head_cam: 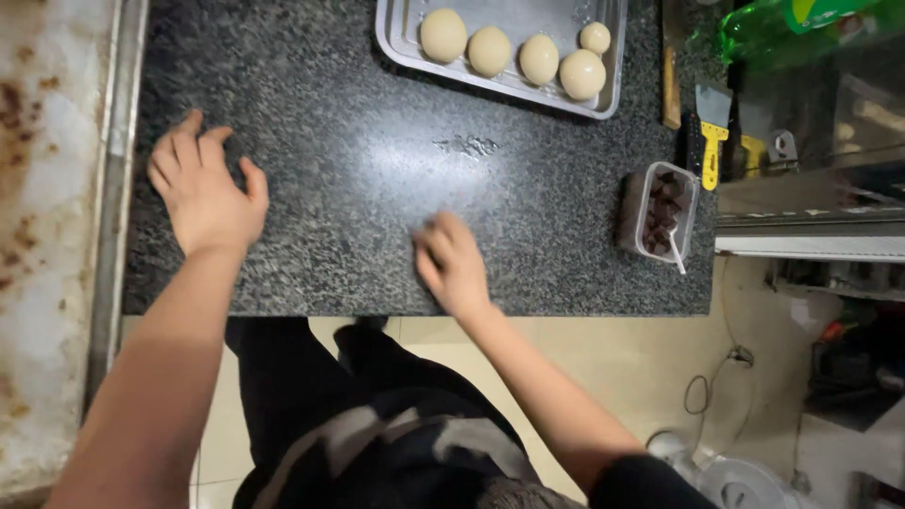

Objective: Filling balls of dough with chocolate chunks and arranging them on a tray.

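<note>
My left hand (203,188) rests flat on the dark speckled granite counter (368,151), fingers spread, holding nothing. My right hand (451,262) is cupped palm-down on the counter near its front edge, slightly blurred; whether something lies under the palm cannot be seen. At the far edge stands a metal baking tray (407,45) with several round pale dough balls (489,50). A small smear of dough residue (467,145) marks the counter below the tray.
A clear plastic tub of dark chocolate pieces (660,209) with a white stick stands at the right. Beyond it lie a yellow-handled scraper (713,141) and a green bottle (801,24). A worn metal surface (47,236) borders the counter's left.
</note>
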